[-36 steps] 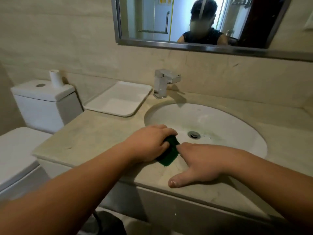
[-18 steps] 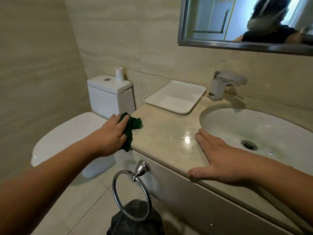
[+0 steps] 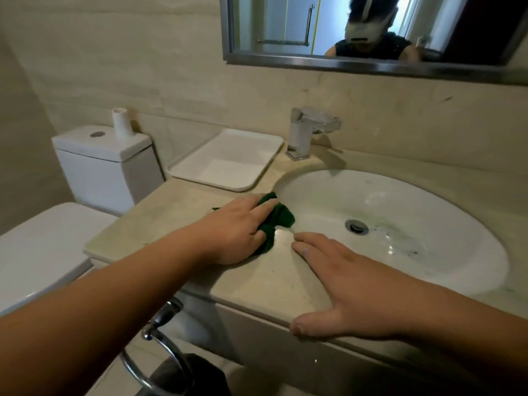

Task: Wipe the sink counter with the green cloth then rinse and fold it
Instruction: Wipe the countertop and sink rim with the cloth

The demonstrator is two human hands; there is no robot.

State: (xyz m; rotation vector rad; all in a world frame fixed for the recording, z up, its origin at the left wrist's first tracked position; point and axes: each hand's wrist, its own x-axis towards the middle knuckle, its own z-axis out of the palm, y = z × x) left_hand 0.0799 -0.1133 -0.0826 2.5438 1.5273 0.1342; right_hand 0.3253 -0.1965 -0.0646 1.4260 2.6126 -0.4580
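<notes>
The green cloth (image 3: pixel 278 218) is bunched up on the beige stone counter (image 3: pixel 160 221), right at the left rim of the white oval sink (image 3: pixel 428 201). My left hand (image 3: pixel 240 230) presses down on the cloth with fingers curled over it, hiding most of it. My right hand (image 3: pixel 343 284) lies flat and spread on the counter's front strip, thumb hooked over the front edge, fingertips a short way from the cloth. It holds nothing.
A white rectangular tray (image 3: pixel 228 161) sits on the counter behind the cloth. A chrome tap (image 3: pixel 308 130) stands behind the sink. Left of the counter is a toilet (image 3: pixel 43 247) with a paper roll (image 3: pixel 122 122) on its tank. A chrome towel ring (image 3: pixel 154 352) hangs below the counter edge.
My left hand has swept the cloth from the counter's far left end back right to the sink rim. My right hand has stayed flat on the front edge. The view has swung right.
</notes>
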